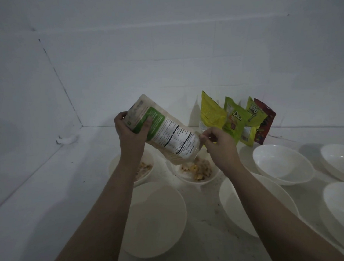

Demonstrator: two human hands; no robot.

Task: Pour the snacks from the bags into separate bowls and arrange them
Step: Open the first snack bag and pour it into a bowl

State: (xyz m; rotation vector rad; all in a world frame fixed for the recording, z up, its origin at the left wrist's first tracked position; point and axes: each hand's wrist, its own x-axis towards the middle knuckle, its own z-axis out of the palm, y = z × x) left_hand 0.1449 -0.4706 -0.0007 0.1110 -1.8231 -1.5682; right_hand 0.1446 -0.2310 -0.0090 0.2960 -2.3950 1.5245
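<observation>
Snack pieces are dropping from our beige pouch (163,133), which we hold tilted mouth-down over the middle bowl (195,172) in the back row so its contents land there and nowhere else. Our left hand (132,128) wraps the raised bottom end, fingers curled round it, to lift and steer the tilt; our right hand (217,143) pinches the lower corner at the mouth, most likely to keep the opening spread and aimed. That bowl already shows pale and yellow pieces, and the bowl to its left (138,168), partly behind our left forearm, holds another snack, which fits the one-snack-per-bowl rule. Four more bags lean against the wall behind, just right of our hands: a yellow-green bag (210,113), a green Deka bag (235,120), a green 360 bag (255,112) and a dark red bag (266,122), seemingly waiting their turn. Empty white bowls sit ready on the white table (42,195): one nearest us (157,219), one under our right forearm (239,204), and others to the right (283,163).
</observation>
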